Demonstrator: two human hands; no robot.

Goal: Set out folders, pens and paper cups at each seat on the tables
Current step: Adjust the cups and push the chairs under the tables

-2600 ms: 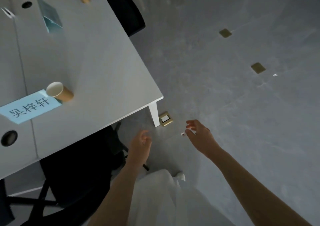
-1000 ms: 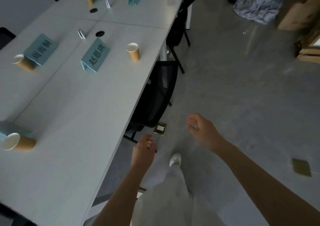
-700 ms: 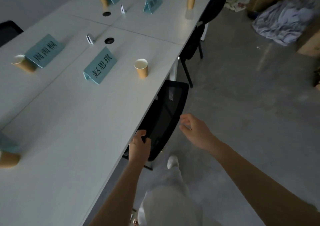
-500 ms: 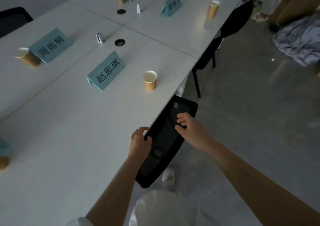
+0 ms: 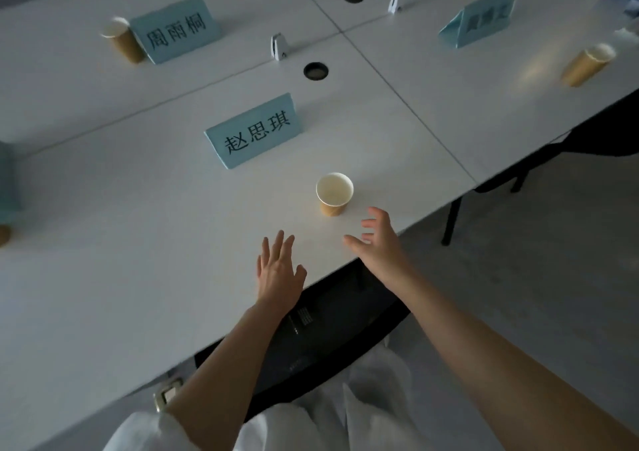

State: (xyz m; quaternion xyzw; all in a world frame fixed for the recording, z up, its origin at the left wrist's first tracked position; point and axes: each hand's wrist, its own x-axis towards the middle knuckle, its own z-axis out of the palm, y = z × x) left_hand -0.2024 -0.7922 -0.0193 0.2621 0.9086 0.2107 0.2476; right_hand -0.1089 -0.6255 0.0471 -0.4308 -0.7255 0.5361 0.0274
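Across the white table point(image 5: 145, 278), both our hands hover spread and empty, left hand point(image 5: 278, 272) flat, right hand point(image 5: 378, 246) just beside the paper cup point(image 5: 334, 194) standing upright near the edge. Light, crushable, we judge: take it gently round the mid-wall.

both empty hands, left hand point(image 5: 278, 271) and right hand point(image 5: 379, 245), hover near the paper cup point(image 5: 334, 194).
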